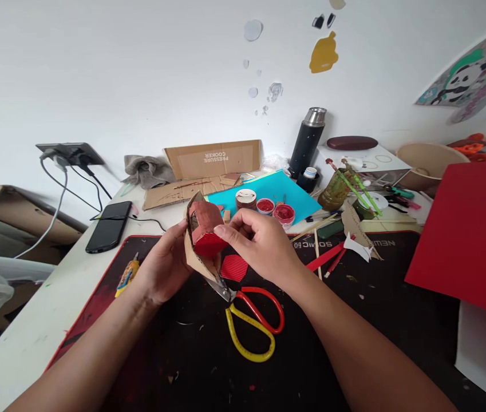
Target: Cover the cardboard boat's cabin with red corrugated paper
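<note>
My left hand (pixel 166 264) is closed round a small cardboard model (pixel 206 222), tilted up above the mat. It has a bare brown cardboard base and a red-painted block with a bright red corrugated face. At the block's right edge, my right hand (pixel 264 243) is in a pinch, the thumb against the corrugated face. Its fingertips are partly hidden. Below the model lie scissors (pixel 255 329) with one red and one yellow handle; the blades run partly under it. Beside them is a loose piece of red corrugated paper (pixel 234 268).
A glue bottle (pixel 127 276) and a phone (pixel 109 227) lie left. Behind are open red paint pots (pixel 284 214), a blue sheet (pixel 264 191), a black flask (pixel 308 140) and a brush jar (pixel 335 191). A large red sheet (pixel 468 234) stands at right.
</note>
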Demonstrator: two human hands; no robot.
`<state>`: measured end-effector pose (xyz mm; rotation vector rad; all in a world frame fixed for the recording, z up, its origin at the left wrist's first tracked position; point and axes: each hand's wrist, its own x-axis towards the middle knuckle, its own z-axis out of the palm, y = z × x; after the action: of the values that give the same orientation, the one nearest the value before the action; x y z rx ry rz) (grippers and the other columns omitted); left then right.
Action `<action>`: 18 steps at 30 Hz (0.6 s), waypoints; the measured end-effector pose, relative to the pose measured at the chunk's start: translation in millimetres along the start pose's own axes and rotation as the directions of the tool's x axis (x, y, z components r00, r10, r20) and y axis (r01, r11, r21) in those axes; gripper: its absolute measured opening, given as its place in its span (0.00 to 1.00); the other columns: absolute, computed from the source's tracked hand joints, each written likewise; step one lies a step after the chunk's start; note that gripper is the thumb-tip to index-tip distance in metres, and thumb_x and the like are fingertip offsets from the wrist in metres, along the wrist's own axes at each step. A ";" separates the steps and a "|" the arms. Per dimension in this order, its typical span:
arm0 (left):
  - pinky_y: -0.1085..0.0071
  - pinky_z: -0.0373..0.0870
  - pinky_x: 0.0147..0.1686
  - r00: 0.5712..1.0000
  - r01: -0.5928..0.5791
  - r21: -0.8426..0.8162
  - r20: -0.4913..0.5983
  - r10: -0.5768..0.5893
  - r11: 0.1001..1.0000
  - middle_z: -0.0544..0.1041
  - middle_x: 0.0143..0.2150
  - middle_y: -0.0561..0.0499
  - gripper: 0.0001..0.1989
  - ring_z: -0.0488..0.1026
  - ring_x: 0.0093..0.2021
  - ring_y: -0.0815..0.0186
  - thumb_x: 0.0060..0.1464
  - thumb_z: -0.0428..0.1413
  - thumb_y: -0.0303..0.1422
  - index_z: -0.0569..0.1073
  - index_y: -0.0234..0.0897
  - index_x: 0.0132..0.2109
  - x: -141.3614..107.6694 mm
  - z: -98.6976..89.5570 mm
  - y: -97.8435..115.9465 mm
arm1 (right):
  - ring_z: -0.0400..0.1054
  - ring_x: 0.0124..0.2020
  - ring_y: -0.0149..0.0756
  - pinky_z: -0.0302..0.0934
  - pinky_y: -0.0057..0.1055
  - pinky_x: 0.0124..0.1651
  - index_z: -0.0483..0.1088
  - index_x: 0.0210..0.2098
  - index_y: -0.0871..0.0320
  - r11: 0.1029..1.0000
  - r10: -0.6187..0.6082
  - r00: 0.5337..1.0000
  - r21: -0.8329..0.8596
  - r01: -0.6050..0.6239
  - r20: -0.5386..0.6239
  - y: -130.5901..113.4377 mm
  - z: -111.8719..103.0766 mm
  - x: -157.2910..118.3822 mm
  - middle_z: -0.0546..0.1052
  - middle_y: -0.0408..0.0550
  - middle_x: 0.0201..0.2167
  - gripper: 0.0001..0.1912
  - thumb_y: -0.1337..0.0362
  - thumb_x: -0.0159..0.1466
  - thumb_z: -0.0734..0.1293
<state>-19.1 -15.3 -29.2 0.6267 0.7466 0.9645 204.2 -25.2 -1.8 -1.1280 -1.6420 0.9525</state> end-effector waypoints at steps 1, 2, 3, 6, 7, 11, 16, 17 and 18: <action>0.55 0.83 0.57 1.000 -0.002 0.006 -0.007 0.002 1.000 0.90 0.49 0.42 0.20 0.87 0.55 0.44 0.69 0.63 0.44 0.86 0.35 0.57 0.0 -0.1 -0.5 | 0.62 0.26 0.31 0.53 0.32 0.30 0.72 0.31 0.55 1.000 0.006 1.000 -0.006 -0.006 0.008 -0.3 0.6 -0.2 0.72 0.38 0.25 0.22 0.44 0.71 0.74; 0.55 0.83 0.57 1.000 -0.005 0.012 -0.016 0.005 1.000 0.90 0.49 0.42 0.19 0.87 0.55 0.45 0.69 0.63 0.44 0.86 0.35 0.57 0.0 0.1 -0.9 | 0.62 0.26 0.31 0.53 0.32 0.30 0.72 0.31 0.55 1.000 0.012 1.000 -0.014 -0.012 0.014 -0.5 1.2 -0.4 0.73 0.39 0.25 0.23 0.44 0.71 0.74; 0.56 0.83 0.56 1.000 -0.012 0.019 -0.026 0.013 1.000 0.90 0.50 0.42 0.19 0.87 0.55 0.45 0.68 0.63 0.44 0.86 0.35 0.57 -0.2 0.5 -1.3 | 0.62 0.26 0.31 0.53 0.32 0.31 0.72 0.31 0.55 1.000 0.014 1.000 -0.025 -0.014 0.019 -0.8 1.7 -0.6 0.73 0.39 0.25 0.23 0.44 0.71 0.74; 0.60 0.84 0.53 0.998 -0.038 0.039 -0.054 0.040 0.998 0.90 0.53 0.42 0.19 0.87 0.53 0.48 0.68 0.64 0.44 0.86 0.35 0.56 -1.0 3.2 -2.0 | 0.63 0.26 0.31 0.53 0.33 0.32 0.73 0.32 0.56 0.998 0.010 1.000 -0.066 -0.008 0.025 -1.4 3.0 -0.8 0.74 0.39 0.25 0.22 0.46 0.71 0.75; 0.62 0.84 0.52 0.997 -0.045 0.044 -0.063 0.048 0.998 0.90 0.53 0.42 0.19 0.87 0.53 0.48 0.67 0.64 0.44 0.86 0.35 0.56 -1.4 4.5 -2.2 | 0.63 0.26 0.31 0.53 0.33 0.32 0.74 0.32 0.56 0.997 0.009 1.000 -0.079 -0.007 0.026 -1.5 3.1 -0.9 0.74 0.40 0.25 0.21 0.46 0.71 0.75; 0.62 0.84 0.49 0.993 -0.055 0.060 -0.102 0.061 0.997 0.90 0.51 0.42 0.19 0.87 0.51 0.49 0.66 0.64 0.43 0.86 0.34 0.55 -2.8 9.4 -2.4 | 0.62 0.25 0.30 0.52 0.33 0.32 0.73 0.30 0.56 0.995 0.006 0.999 -0.098 -0.003 0.034 -2.1 2.2 -1.1 0.74 0.39 0.24 0.21 0.48 0.71 0.75; 0.63 0.84 0.51 0.992 -0.045 0.045 -0.115 0.050 0.998 0.90 0.50 0.42 0.17 0.87 0.50 0.51 0.68 0.62 0.40 0.86 0.33 0.55 -3.9 10.8 -1.0 | 0.63 0.26 0.31 0.52 0.33 0.32 0.74 0.31 0.56 0.995 0.011 0.999 -0.104 -0.006 0.049 -2.4 1.3 -1.5 0.75 0.40 0.25 0.21 0.49 0.72 0.75; 0.63 0.84 0.52 0.993 -0.046 0.041 -0.107 0.050 0.998 0.90 0.51 0.42 0.17 0.87 0.51 0.50 0.68 0.63 0.40 0.86 0.33 0.55 -3.9 10.4 -1.0 | 0.63 0.26 0.31 0.53 0.33 0.33 0.73 0.31 0.56 0.995 0.008 0.999 -0.104 -0.003 0.049 -2.3 1.4 -1.5 0.75 0.40 0.25 0.20 0.49 0.72 0.74; 0.63 0.84 0.52 0.994 -0.046 0.038 -0.095 0.049 0.998 0.90 0.51 0.41 0.18 0.87 0.52 0.50 0.68 0.63 0.40 0.85 0.33 0.56 -3.8 9.7 -1.1 | 0.63 0.26 0.31 0.53 0.33 0.33 0.73 0.30 0.56 0.995 0.006 0.999 -0.103 -0.001 0.048 -2.2 1.6 -1.5 0.75 0.40 0.25 0.20 0.49 0.72 0.74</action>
<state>-12.2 -20.5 -23.2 0.6355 0.8385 1.0321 202.4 -27.4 -0.6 -1.1849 -1.7456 0.9122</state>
